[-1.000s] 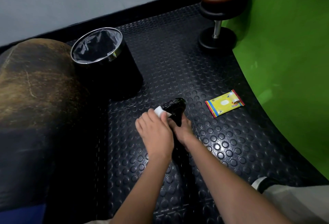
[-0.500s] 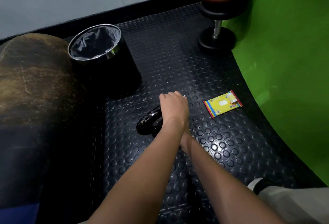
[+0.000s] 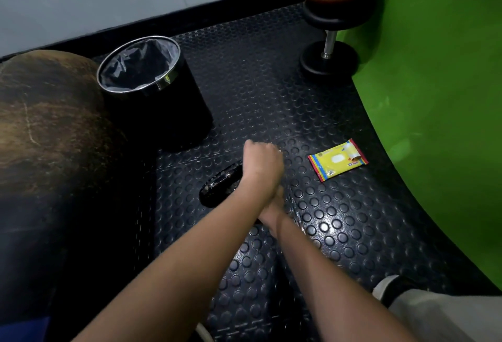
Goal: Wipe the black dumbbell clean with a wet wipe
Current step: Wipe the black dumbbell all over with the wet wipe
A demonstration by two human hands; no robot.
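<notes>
The black dumbbell [image 3: 220, 186] lies tilted on the studded rubber mat, with one dusty end plate showing left of my arms. My left hand [image 3: 262, 162] is a closed fist above the dumbbell's far side. It holds the wet wipe [image 3: 280, 151], of which only a white sliver shows at the knuckles. My left forearm crosses over my right hand [image 3: 271, 210]. That hand is mostly hidden and grips the dumbbell's handle. The handle and the other end plate are out of sight under my arms.
A yellow wet-wipe pack [image 3: 338, 159] lies on the mat to the right. A black bin [image 3: 152, 89] with a liner stands at the back left, beside a large brown ball [image 3: 46, 124]. A barbell stack [image 3: 334, 15] stands at the back right by the green wall [image 3: 434, 97].
My left hand has swung with the wipe from the dumbbell's left side over to its far right side. The dumbbell has tipped, and its end plate now points left.
</notes>
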